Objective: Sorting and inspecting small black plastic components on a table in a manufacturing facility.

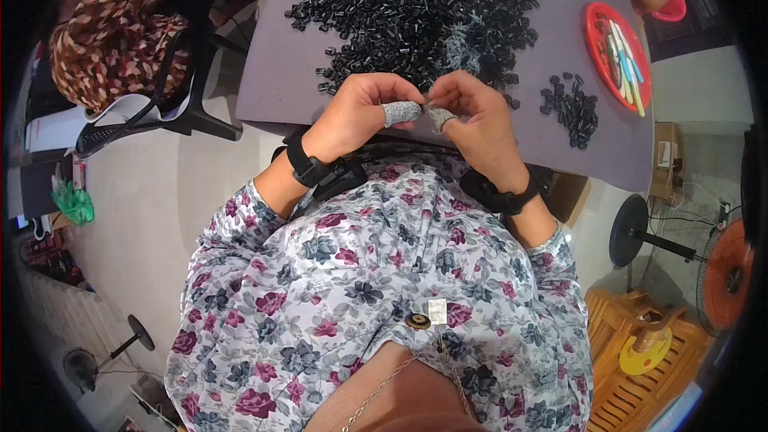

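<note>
My floral shirt [376, 288] fills the foreground. Above it, left hand [360, 112] and right hand [472, 116] meet, each grip pinching one tiny part [426, 104] between grey-capped fingertips [400, 112]. Black pieces [424, 8] heap on the surface [272, 72] beyond.

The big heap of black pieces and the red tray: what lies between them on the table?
Bare grey tabletop, in the head view; a small cluster of black pieces sits just below that stretch.

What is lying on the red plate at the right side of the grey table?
On the red plate lie a few thin stick-like tools in white, blue and green, side by side. Their exact kind is too small to tell, and whatever lies beneath them is covered.
</note>
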Demonstrator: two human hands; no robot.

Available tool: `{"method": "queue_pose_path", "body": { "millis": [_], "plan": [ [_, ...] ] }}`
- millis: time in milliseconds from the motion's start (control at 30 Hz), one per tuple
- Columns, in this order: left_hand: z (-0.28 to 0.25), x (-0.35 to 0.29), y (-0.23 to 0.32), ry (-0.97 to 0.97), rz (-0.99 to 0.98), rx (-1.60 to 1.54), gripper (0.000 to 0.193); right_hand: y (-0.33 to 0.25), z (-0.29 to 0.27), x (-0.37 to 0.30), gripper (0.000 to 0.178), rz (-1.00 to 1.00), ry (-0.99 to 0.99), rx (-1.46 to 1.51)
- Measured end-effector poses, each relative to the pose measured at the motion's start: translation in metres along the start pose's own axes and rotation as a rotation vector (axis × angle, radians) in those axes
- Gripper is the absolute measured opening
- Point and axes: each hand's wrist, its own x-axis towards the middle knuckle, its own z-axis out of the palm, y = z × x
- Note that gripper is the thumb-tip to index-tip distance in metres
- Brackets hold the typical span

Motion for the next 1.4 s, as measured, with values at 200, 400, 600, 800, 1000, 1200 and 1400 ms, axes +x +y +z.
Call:
{"method": "queue_pose_path", "body": {
  "millis": [200,400,600,800,1000,1200,1400],
  "plan": [
    [0.001,0.000,0.002,0.023,0.007,0.013,0.020,0.001,0.001,0.001,0.032,-0.057,-0.009,0.023],
    [0.002,-0.003,-0.001,0.010,0.014,0.030,0.021,-0.003,-0.001,-0.001,0.033,0.000,-0.073,-0.034],
    [0.008,-0.003,0.010,0.043,0.085,0.107,0.020,-0.003,-0.002,-0.002,0.034,0.014,-0.032,-0.013],
    [-0.005,0.000,0.006,0.010,-0.077,-0.007,0.017,0.005,-0.006,0.000,0.033,-0.041,0.026,-0.067],
    [-0.006,0.002,0.011,-0.009,-0.146,-0.059,0.016,0.009,-0.004,-0.001,0.033,-0.041,0.039,-0.047],
    [-0.003,0.001,0.010,-0.031,-0.153,-0.044,0.015,0.003,-0.004,0.000,0.032,-0.019,0.010,-0.072],
    [-0.004,0.003,0.005,-0.036,-0.159,-0.024,0.016,0.006,-0.003,0.001,0.029,0.005,0.002,-0.056]
  ]
}}
